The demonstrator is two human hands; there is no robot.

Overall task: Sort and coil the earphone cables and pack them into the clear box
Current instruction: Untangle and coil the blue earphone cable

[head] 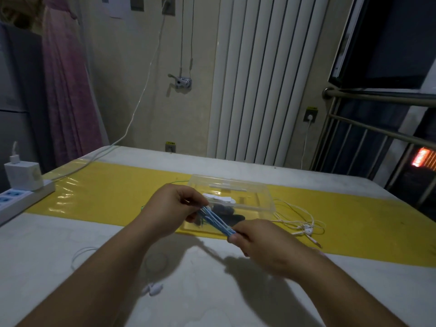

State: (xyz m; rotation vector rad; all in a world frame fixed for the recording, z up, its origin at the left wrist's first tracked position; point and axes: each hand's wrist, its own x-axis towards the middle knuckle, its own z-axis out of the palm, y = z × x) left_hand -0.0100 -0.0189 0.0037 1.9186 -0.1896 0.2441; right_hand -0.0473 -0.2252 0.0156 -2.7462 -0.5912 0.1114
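While the left hand pinches one end of a blue earphone cable, the right hand grips the other, stretching the bundled strands taut. They hover just above the clear box, with loose white earphones beside it.

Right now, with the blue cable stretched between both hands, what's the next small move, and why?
Probably lower the blue cable bundle into the clear box. Left hand and right hand already hold it folded into parallel strands just above the box's near edge.
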